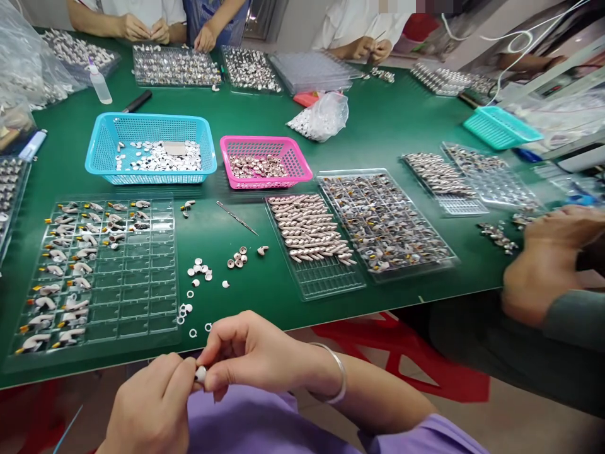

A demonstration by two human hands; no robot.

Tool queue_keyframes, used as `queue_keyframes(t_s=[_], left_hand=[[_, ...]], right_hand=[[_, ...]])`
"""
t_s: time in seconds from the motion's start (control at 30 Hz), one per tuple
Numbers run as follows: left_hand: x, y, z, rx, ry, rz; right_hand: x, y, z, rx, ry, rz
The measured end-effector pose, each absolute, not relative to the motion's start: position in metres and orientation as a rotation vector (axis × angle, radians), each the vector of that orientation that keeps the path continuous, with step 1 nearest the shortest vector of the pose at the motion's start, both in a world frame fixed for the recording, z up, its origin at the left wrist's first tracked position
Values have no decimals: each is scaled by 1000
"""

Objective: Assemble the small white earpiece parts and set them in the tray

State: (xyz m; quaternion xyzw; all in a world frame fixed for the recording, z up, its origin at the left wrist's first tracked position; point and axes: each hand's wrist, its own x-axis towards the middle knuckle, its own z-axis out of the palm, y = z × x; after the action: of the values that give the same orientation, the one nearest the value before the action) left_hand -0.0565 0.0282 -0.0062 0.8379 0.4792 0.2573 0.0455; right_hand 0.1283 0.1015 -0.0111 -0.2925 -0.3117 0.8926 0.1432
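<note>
My left hand (154, 400) and my right hand (259, 353) meet in front of the table's near edge, fingertips pinched together. Between them shows a small white earbud part (201, 374) with a dark spot; most of it is hidden by the fingers. Just beyond, on the table, lie loose white discs (199, 269), thin white rings (193, 333), several cup-shaped earbud shells (237, 257) and a single stemmed shell (263, 250). Tweezers (237, 218) rest farther back. To the left, a clear compartment tray (146, 277) holds stemmed earbud pieces in its left columns.
A blue basket (151, 178) of white discs and a pink basket (269, 183) of shells stand behind. Right of centre are a tray of stemmed shells (309, 230) and a fuller tray (387, 221). Co-workers' hands (142, 28) work across the table; another person's arm (543, 265) is at right.
</note>
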Motion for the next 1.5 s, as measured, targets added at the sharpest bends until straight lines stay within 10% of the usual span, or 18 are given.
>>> queue_keyframes(t_s=[1.5], left_hand=[[-44,27,11,2096,1145,835]], right_hand=[[125,90,-27,-636,-892,2553]])
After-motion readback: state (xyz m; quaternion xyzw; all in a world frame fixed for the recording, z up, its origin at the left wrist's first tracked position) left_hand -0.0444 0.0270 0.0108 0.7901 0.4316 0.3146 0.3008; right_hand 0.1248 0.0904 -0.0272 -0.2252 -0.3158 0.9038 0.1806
